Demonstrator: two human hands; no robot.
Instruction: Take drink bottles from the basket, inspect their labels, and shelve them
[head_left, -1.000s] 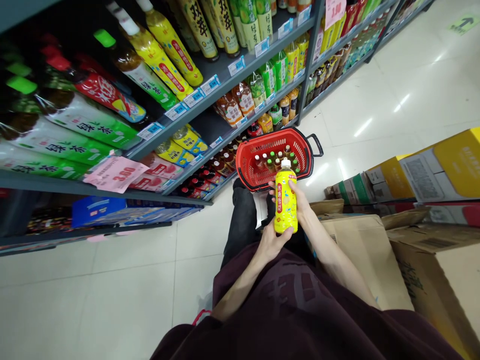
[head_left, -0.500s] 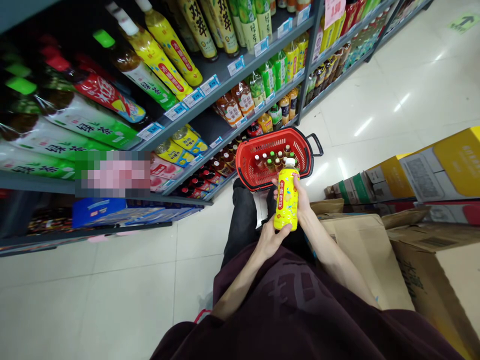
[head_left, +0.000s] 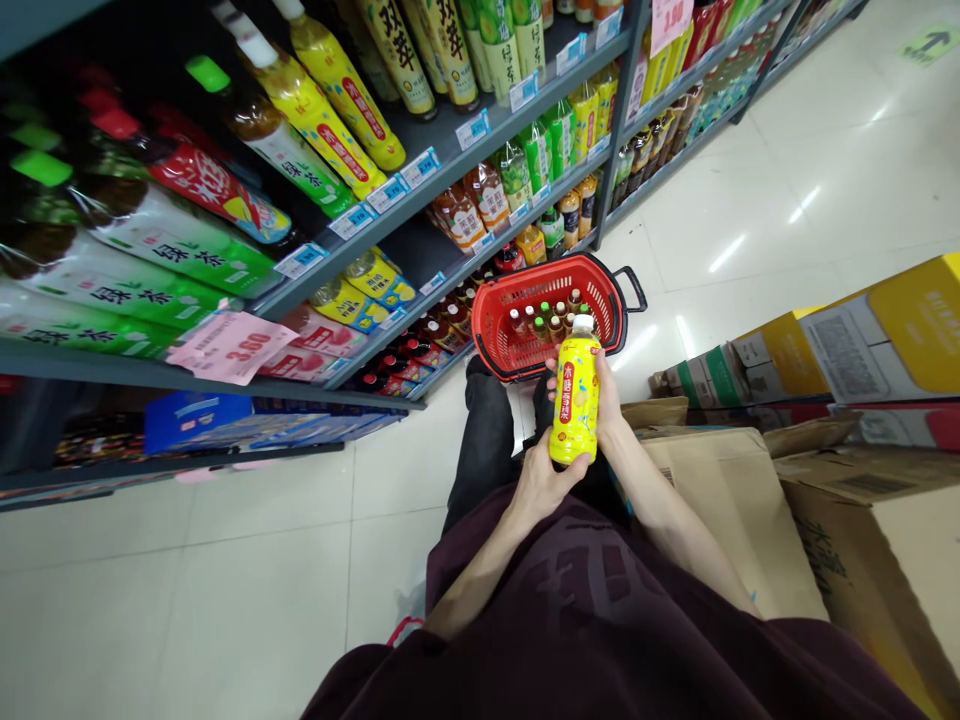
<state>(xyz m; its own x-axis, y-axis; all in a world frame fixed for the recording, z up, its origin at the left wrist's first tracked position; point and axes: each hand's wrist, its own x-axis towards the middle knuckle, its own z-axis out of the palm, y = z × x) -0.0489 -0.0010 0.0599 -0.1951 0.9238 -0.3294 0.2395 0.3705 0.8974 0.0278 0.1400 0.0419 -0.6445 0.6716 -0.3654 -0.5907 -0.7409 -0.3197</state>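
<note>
A yellow drink bottle (head_left: 574,400) with a white cap and a red label stripe is held in front of me with both hands. My left hand (head_left: 541,478) cups its base from below, thumb pressed on the bottom edge. My right hand (head_left: 609,400) wraps the bottle's far side, fingers behind it. Just beyond the bottle, a red shopping basket (head_left: 502,330) with a black handle sits on the floor and holds several small bottles (head_left: 546,318).
Grey store shelves (head_left: 450,165) full of tea and juice bottles run along the left, with price tags on the edges. Cardboard boxes (head_left: 825,520) stand at the right, close to my right arm. White tiled floor (head_left: 225,580) lies at the lower left and far right.
The bottle has tilted slightly, its cap leaning to the right, and shifted a little in my hands. Basket and shelves have not moved.
</note>
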